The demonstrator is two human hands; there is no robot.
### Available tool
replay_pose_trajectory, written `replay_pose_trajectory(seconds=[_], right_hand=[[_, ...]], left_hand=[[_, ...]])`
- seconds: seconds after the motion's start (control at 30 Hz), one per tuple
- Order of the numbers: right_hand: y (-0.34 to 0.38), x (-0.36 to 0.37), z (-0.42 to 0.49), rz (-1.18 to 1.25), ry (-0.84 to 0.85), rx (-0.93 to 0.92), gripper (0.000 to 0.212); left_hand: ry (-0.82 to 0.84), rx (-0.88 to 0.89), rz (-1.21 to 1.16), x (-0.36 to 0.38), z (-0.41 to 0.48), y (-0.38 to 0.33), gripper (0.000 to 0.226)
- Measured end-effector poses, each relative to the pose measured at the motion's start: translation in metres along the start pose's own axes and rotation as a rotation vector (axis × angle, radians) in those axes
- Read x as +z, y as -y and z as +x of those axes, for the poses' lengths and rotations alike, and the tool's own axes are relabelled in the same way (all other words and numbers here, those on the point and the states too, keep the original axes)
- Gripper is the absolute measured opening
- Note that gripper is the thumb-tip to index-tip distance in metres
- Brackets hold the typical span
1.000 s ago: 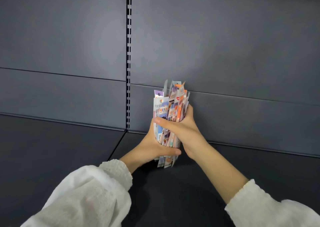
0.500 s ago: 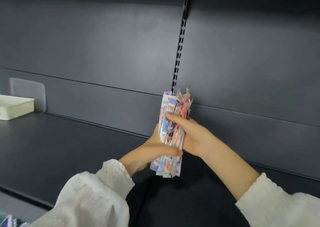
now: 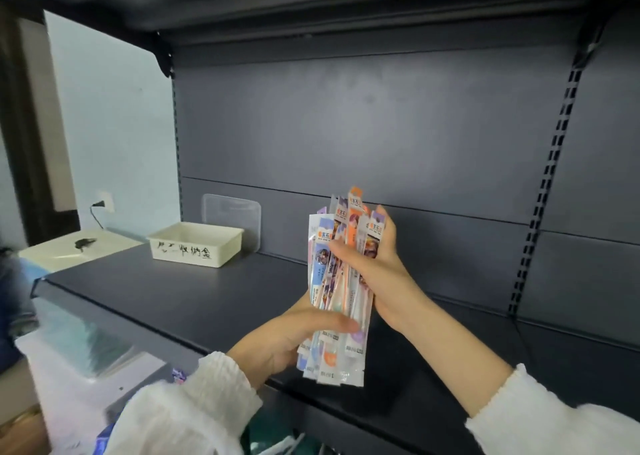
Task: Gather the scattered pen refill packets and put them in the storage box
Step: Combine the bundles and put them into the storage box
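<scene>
A bundle of pen refill packets (image 3: 337,291), held upright at centre frame above the dark shelf (image 3: 194,291). The right hand (image 3: 375,264) is closed around the bundle's upper half; the left hand (image 3: 294,336) clasps its lower half, thumb laid across the front. The storage box (image 3: 197,245), cream with handwritten lettering and apparently empty, stands on the same shelf toward the left of the frame, well apart from the bundle, with a clear lid (image 3: 230,213) propped behind it. Gathering appears complete; the transfer is in hand. The next move calls for carrying the bundle leftward and lowering it flat into the box without letting packets slip.
</scene>
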State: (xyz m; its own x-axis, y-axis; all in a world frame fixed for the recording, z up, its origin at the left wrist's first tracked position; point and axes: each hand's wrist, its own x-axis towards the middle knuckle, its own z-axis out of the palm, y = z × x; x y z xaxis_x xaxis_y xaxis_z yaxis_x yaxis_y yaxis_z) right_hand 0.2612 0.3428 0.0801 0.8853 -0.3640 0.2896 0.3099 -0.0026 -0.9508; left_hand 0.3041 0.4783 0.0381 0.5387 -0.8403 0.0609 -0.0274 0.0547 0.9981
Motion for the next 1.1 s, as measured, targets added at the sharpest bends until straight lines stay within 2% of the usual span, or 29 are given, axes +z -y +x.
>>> replay_pose_trajectory(seconds=[0.13, 0.3, 0.5, 0.7, 0.93, 1.0, 1.1], right_hand=[[-0.012, 0.070, 0.020, 0.017, -0.031, -0.066, 0.092], [-0.030, 0.136, 0.058, 0.037, -0.052, -0.081, 0.085], [-0.065, 0.193, 0.121, 0.117, -0.091, -0.056, 0.082], [-0.094, 0.237, 0.203, 0.230, -0.210, -0.057, 0.078], [-0.120, 0.275, 0.279, 0.329, -0.457, -0.069, 0.091], [-0.128, 0.284, 0.295, 0.358, -0.548, -0.077, 0.092], [-0.138, 0.293, 0.316, 0.337, -0.680, -0.090, 0.092]], left_hand=[[-0.031, -0.007, -0.020, -0.059, -0.023, -0.005, 0.053], [-0.102, -0.018, -0.162, -0.121, -0.029, -0.002, 0.048], [-0.088, -0.042, -0.136, -0.215, -0.010, -0.001, 0.044], [-0.034, -0.027, 0.018, -0.310, 0.033, -0.023, 0.027], [0.055, 0.017, 0.276, -0.402, 0.082, -0.047, 0.026], [0.127, 0.033, 0.368, -0.419, 0.094, -0.051, 0.029], [0.246, 0.054, 0.472, -0.436, 0.112, -0.051, 0.046]])
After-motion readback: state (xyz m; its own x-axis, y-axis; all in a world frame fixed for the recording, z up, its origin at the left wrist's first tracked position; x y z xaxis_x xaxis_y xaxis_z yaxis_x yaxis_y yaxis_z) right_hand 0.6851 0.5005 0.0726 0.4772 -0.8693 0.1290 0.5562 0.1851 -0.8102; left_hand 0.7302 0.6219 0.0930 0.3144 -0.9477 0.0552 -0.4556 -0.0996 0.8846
